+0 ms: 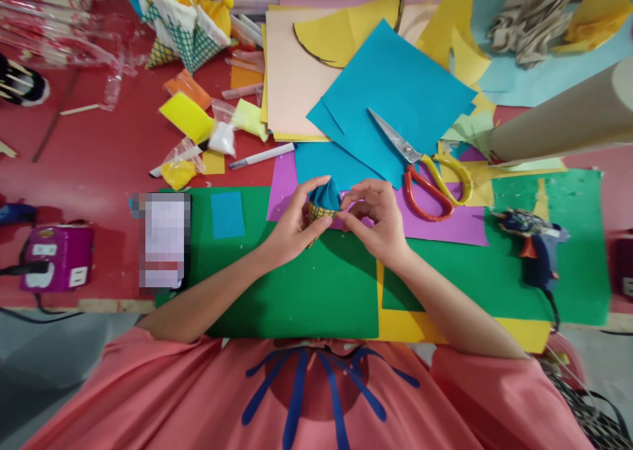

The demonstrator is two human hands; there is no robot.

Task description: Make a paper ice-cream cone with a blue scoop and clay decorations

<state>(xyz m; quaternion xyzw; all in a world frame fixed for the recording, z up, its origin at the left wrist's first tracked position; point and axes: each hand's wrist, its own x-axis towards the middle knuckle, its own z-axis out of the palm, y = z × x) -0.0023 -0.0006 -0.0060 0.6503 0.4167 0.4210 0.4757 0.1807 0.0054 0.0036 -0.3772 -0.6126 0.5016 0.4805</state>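
Currently the left hand [293, 231] is gripping a cone [324, 207] between thumb and fingers, and the right hand [380, 225] is pinching the cone's edge with its fingertips. The cone is being held between both hands, over a green sheet [297, 298]. Scissors [409, 152] are lying just beyond the right hand, partly on blue paper [380, 81], and a glue gun [541, 255] is resting well to that hand's right.

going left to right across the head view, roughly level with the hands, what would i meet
Purple box, pixelated rectangular item, small blue paper, left hand, patterned cone, right hand, red and yellow scissor handles, dark blue glue gun.
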